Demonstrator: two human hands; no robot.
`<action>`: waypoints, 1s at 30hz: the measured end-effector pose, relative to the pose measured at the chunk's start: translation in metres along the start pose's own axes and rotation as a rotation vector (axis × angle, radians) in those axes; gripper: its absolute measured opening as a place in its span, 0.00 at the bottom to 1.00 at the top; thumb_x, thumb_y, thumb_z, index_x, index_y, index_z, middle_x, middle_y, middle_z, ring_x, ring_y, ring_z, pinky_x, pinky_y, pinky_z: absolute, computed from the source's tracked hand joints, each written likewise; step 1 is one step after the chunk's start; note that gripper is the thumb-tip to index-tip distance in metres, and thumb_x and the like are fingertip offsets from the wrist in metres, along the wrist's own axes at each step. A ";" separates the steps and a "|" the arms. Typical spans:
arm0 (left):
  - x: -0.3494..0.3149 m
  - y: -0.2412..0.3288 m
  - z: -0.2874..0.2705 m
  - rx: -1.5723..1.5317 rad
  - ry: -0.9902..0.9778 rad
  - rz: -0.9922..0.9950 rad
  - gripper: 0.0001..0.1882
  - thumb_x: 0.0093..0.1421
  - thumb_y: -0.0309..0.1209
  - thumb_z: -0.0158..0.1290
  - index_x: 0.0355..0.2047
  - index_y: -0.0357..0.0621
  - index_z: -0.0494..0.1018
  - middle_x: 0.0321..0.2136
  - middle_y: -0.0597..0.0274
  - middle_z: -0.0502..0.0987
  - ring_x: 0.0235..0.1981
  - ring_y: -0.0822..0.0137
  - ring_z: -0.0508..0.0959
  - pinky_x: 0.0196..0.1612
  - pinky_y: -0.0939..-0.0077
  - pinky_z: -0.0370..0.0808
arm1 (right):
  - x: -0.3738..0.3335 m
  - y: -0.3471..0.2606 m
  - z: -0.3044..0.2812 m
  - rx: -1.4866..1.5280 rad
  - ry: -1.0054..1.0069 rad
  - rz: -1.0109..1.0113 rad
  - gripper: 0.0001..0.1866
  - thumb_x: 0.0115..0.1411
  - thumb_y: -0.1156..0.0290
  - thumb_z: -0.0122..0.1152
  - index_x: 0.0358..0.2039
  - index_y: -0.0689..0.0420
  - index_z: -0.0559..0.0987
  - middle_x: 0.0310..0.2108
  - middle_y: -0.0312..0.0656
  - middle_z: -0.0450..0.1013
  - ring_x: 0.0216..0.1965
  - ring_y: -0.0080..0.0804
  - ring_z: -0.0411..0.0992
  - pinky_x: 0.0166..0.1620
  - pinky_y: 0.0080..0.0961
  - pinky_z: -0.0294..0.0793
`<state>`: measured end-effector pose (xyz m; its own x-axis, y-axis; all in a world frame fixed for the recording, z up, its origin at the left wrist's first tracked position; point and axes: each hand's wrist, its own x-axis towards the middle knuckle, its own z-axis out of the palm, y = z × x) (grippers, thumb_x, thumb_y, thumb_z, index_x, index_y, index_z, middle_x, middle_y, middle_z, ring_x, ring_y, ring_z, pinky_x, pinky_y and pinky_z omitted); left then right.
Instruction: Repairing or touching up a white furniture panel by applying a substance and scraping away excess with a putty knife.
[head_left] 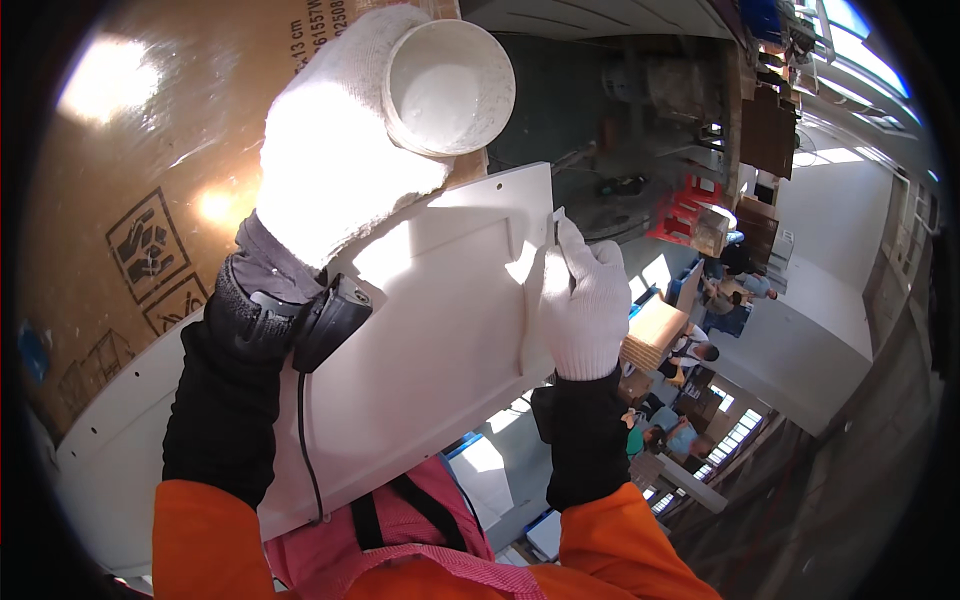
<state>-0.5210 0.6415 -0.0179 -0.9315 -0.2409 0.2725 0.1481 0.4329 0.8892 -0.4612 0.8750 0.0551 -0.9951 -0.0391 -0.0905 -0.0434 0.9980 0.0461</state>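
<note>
My left hand (325,150), in a white knit glove, grips a round white plastic tub (450,88) by its side. The tub's open mouth faces me, and whitish material shows inside. Below it lies a long white panel (440,300) with a raised rim and small holes along its edges. My right hand (585,305), also gloved, is closed at the panel's right end. Between its thumb and fingers a small, thin, flat piece (558,216) sticks out by the panel corner; its kind is unclear. A black device with a cable (335,320) is at my left wrist.
Under the panel's far side is a large brown carton (170,130) wrapped in shiny film. Off to the right are red plastic stools (690,205), a stack of tan boards (655,335) and several people at work. A pink bag or apron with black straps (400,515) is against my body.
</note>
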 end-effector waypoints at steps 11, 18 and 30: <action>0.000 0.000 -0.001 -0.057 0.062 0.051 0.37 0.40 0.39 0.76 0.53 0.49 0.77 0.44 0.57 0.83 0.44 0.54 0.84 0.49 0.66 0.81 | 0.008 -0.011 0.003 -0.039 -0.090 0.044 0.27 0.56 0.68 0.68 0.58 0.54 0.81 0.29 0.44 0.67 0.27 0.37 0.70 0.31 0.30 0.71; 0.000 -0.002 0.002 -0.124 0.017 0.035 0.37 0.42 0.35 0.72 0.55 0.51 0.75 0.47 0.57 0.82 0.47 0.57 0.84 0.51 0.67 0.81 | 0.007 -0.018 0.006 0.100 -0.021 0.102 0.28 0.55 0.69 0.68 0.59 0.52 0.80 0.30 0.43 0.66 0.29 0.38 0.70 0.34 0.29 0.71; 0.001 -0.003 0.006 0.018 0.017 0.069 0.39 0.42 0.35 0.72 0.58 0.50 0.73 0.51 0.60 0.80 0.48 0.57 0.83 0.52 0.68 0.81 | -0.001 -0.009 0.016 0.057 0.073 -0.039 0.25 0.57 0.63 0.66 0.56 0.51 0.80 0.30 0.43 0.68 0.24 0.42 0.75 0.28 0.35 0.76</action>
<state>-0.5248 0.6451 -0.0228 -0.9134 -0.2248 0.3394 0.2058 0.4644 0.8614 -0.4589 0.8664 0.0391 -0.9967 -0.0794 -0.0178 -0.0792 0.9968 -0.0134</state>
